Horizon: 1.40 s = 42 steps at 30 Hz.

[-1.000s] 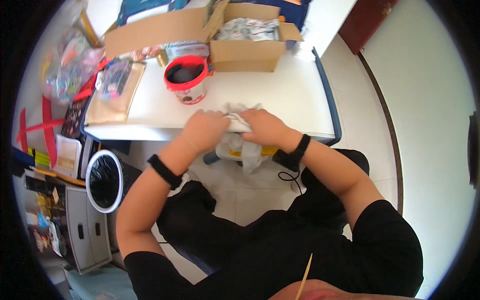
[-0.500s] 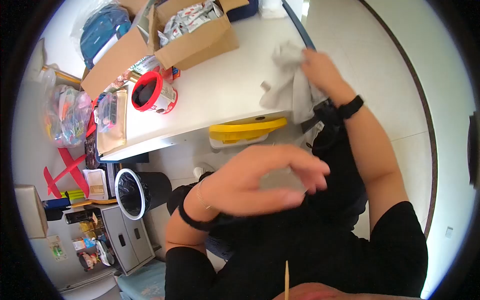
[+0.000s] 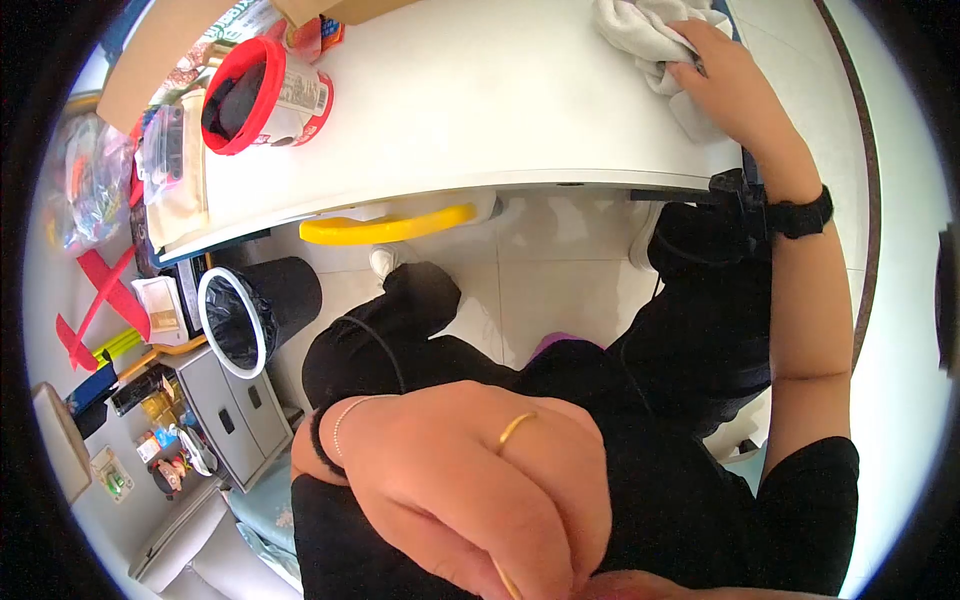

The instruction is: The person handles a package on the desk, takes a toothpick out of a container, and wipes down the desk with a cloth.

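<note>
A pale grey cloth lies bunched at the right end of the white desk, part of it hidden beneath the right hand. Index finger and thumb rest parted on its folds; the other fingers are hard to make out, so I cannot tell whether they grip it. Well below the desk edge, the left hand covers part of a wooden toothpick. Its fingers bend together, but with the fingertips out of sight I cannot tell whether they pinch it. A red-rimmed bucket stands on the desk's left part, its dark contents unclear. Beyond it, a cardboard box is cut off. The desk edge partly hides a yellow-rimmed object underneath; a bag-lined waste bin sits below the desk's left end.
</note>
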Available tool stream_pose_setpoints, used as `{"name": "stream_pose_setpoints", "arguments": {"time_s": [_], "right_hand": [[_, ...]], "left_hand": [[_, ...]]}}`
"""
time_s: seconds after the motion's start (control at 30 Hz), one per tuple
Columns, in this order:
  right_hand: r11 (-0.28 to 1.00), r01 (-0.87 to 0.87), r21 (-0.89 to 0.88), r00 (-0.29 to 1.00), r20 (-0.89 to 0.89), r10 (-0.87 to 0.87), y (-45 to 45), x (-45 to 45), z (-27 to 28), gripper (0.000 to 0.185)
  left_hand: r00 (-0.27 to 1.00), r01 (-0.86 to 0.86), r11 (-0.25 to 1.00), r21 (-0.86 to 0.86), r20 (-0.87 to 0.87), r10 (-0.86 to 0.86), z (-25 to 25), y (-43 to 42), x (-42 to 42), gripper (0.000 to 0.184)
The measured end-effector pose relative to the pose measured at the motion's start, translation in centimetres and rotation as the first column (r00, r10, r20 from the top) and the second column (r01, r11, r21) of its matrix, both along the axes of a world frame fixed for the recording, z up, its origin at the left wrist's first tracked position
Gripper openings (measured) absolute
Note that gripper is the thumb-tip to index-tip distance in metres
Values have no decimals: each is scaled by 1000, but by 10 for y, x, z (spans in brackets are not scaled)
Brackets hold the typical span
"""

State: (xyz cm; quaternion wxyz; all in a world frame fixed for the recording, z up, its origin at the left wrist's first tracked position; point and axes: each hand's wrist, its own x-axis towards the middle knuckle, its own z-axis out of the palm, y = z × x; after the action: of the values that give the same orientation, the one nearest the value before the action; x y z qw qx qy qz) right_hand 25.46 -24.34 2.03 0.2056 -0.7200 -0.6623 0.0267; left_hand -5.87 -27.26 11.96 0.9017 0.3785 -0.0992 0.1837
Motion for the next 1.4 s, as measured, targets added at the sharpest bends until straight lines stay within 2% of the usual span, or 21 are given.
{"name": "stream_pose_setpoints", "arguments": {"time_s": [0.07,0.13,0.17,0.23,0.27,0.33,0.4,0.8,0.9,0.93,1.0,1.07,1.13,1.17,1.2,1.23,1.27,1.33,1.4], "right_hand": [[999,-51,15,999,6,51,4,2,-3,35],[998,-43,44,995,96,39,6,-1,-3,33],[999,-46,26,995,88,44,6,-3,-1,33],[975,95,-201,994,-31,-103,10,-22,27,33],[972,91,-218,994,-40,-102,8,-31,32,33],[986,115,-119,993,50,-110,3,-44,35,32],[978,94,-188,996,12,-94,9,-24,20,32],[982,67,-179,998,23,-64,-17,-30,23,40],[994,10,-113,999,51,-4,-28,-29,20,41],[1000,-6,-9,997,80,6,-32,-32,21,42],[979,-48,196,990,142,20,-42,-42,25,43],[912,-109,395,977,214,24,-57,-53,30,45],[932,-242,270,961,199,192,-85,-70,23,24],[928,-342,145,914,-178,364,-94,-88,17,21],[895,-445,7,874,-214,436,-103,-99,5,20],[872,-468,-144,875,-214,434,-112,-106,-8,21],[866,-459,-198,886,-173,430,-115,-111,-26,30],[847,-334,-413,942,-112,317,-115,-118,-49,48],[890,-284,-356,957,-48,286,-108,-117,-74,52]], "left_hand": [[999,-37,999,22,21,37,-3,7,-2,16],[989,-126,974,186,99,109,1,16,-2,21],[993,-119,974,190,2,121,7,17,-6,22],[994,-100,973,210,-29,108,3,22,-13,22],[995,-78,966,247,-48,93,1,23,-16,21],[993,-82,966,246,-67,101,0,21,-23,21],[996,-28,960,280,-77,52,-1,18,-27,20],[997,80,916,393,-30,-75,-6,-3,-40,16],[995,99,918,385,-62,-81,-1,-8,-36,14],[995,101,917,385,-57,-85,-3,-10,-35,14],[993,-26,907,421,115,-25,-7,-13,-31,14],[993,-27,905,425,113,-24,-2,-17,-33,13],[994,-34,899,436,110,-16,3,-19,-39,12],[993,-21,902,432,112,-30,4,-19,-44,15],[993,-7,904,428,113,-46,5,-21,-48,19],[992,-7,902,431,116,-48,7,-25,-50,19],[993,-20,903,430,111,-30,9,-29,-53,21],[993,-36,900,434,117,-17,12,-34,-57,23],[991,-25,892,451,131,-38,15,-35,-61,23]]}}
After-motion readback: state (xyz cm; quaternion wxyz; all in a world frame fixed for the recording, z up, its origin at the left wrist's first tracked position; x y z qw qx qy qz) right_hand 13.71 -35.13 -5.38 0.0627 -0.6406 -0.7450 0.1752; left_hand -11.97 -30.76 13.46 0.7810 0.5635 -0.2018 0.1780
